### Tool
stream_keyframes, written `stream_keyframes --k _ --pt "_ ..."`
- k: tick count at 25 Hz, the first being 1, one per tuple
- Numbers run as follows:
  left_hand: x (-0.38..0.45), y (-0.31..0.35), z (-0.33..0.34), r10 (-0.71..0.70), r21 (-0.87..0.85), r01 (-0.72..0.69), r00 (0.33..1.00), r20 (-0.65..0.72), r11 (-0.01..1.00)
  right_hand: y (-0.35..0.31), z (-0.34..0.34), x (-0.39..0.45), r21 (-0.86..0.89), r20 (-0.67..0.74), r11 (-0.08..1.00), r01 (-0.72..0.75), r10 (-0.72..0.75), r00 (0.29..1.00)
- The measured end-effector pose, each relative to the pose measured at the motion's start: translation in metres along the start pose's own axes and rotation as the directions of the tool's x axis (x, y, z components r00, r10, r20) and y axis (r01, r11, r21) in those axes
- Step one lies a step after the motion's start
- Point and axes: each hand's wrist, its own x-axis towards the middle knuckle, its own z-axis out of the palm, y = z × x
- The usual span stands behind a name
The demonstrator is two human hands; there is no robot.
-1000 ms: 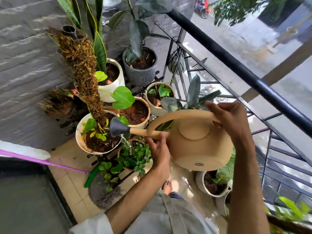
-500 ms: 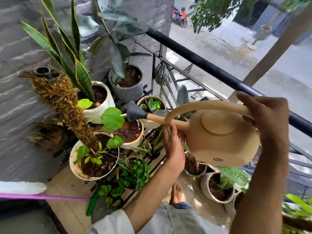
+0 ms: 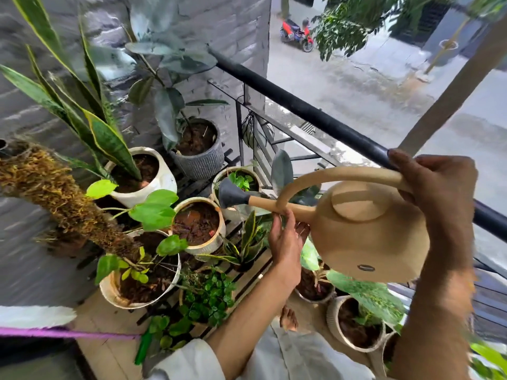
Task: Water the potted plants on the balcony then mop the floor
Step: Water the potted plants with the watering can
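Observation:
A beige watering can [image 3: 365, 229] with a grey rose head [image 3: 230, 197] hangs over the plant stand. My right hand [image 3: 436, 193] grips the back of its arched handle. My left hand [image 3: 285, 239] holds the spout from below where the handle joins it. The rose points at a small cream pot with a green seedling [image 3: 241, 182]. Beside it sits a round pot of wet brown soil [image 3: 197, 223]. A white pot with a snake plant [image 3: 142, 174] and a grey ribbed pot [image 3: 200, 157] stand behind. A purple mop handle [image 3: 68, 332] crosses the lower left.
A black balcony railing [image 3: 315, 116] runs diagonally behind the can. A moss pole plant in a cream pot [image 3: 137, 281] leans at left. More pots [image 3: 354, 325] stand on the tiled floor under the can. A grey brick wall [image 3: 233, 31] closes the left side.
The can has been lifted and swung right and back, its rose moving from the moss pole pot to the small seedling pot. Both hands stayed on it.

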Motion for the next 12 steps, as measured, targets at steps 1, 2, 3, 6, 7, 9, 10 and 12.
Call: stream_keyframes --k 1,2,3,6,7,9,10,12 --pt "0.002 -0.001 0.005 -0.006 -0.029 0.006 1.0 0.004 1.0 0.003 -0.002 0.007 -0.009 -0.006 1.0 0.007 -0.007 1.0" --pt "0.004 -0.003 0.01 0.006 -0.041 -0.006 1.0 -0.004 0.999 0.005 -0.005 0.014 -0.006 -0.003 1.0 0.015 -0.015 1.0" --pt "0.005 -0.004 0.015 0.024 -0.043 -0.025 1.0 -0.019 0.999 0.007 -0.006 0.019 -0.004 0.008 1.0 0.026 -0.026 1.0" --pt "0.008 -0.011 0.02 0.092 -0.034 -0.094 0.994 -0.06 0.995 0.012 -0.007 0.028 0.027 0.038 0.998 0.049 -0.05 0.998" --pt "0.008 -0.014 0.021 0.104 -0.036 -0.107 0.992 -0.071 0.994 0.013 -0.007 0.031 0.036 0.055 0.998 0.06 -0.062 0.997" --pt "0.006 -0.019 0.023 0.115 0.007 -0.115 0.989 -0.092 0.993 0.013 -0.007 0.035 0.042 0.096 0.996 0.074 -0.077 0.992" --pt "0.005 -0.02 0.023 0.118 0.027 -0.116 0.987 -0.106 0.993 0.013 -0.007 0.038 0.048 0.116 0.996 0.077 -0.082 0.99" --pt "0.006 -0.025 0.023 0.104 0.017 -0.103 0.986 -0.131 0.995 0.013 -0.006 0.042 0.051 0.148 0.995 0.086 -0.093 0.985"
